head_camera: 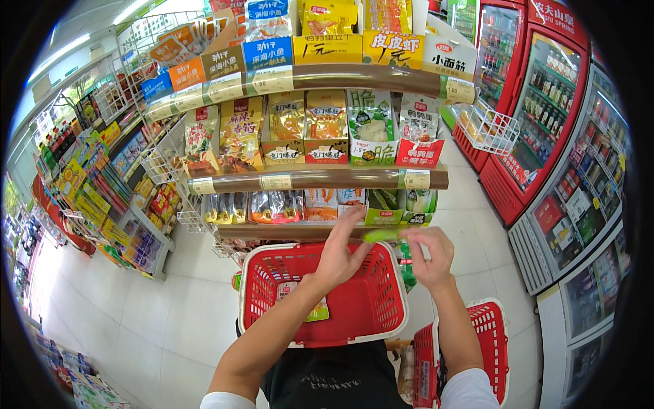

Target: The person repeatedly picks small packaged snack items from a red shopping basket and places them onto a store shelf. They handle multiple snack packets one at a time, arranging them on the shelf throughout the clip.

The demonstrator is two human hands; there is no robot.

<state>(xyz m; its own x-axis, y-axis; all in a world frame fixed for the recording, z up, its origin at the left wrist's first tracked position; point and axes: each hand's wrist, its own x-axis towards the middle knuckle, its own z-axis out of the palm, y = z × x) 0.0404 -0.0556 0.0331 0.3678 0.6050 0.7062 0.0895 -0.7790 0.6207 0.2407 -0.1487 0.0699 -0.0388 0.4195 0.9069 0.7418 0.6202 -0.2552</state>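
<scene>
My right hand (429, 254) pinches a small green snack packet (382, 235), blurred, in front of the lowest visible shelf tier. Close to the packet's left end is my left hand (343, 250), its fingers apart and holding nothing. Both hands are above the far rim of a red plastic shopping basket (357, 301) with a white rim, which sits against my front. Inside it, at the left, lie a few small snack packets (318, 311), partly hidden by my left forearm. Green packets in an open display box (384, 213) stand on the shelf just beyond my hands.
A tiered snack rack (317, 180) rises ahead, with wire side baskets, one being a white wire basket (488, 128) at its right. On the floor at my right stands a second red basket (490, 327). Red drink coolers (541, 107) line the right side; a merchandise shelf (110, 199) is left.
</scene>
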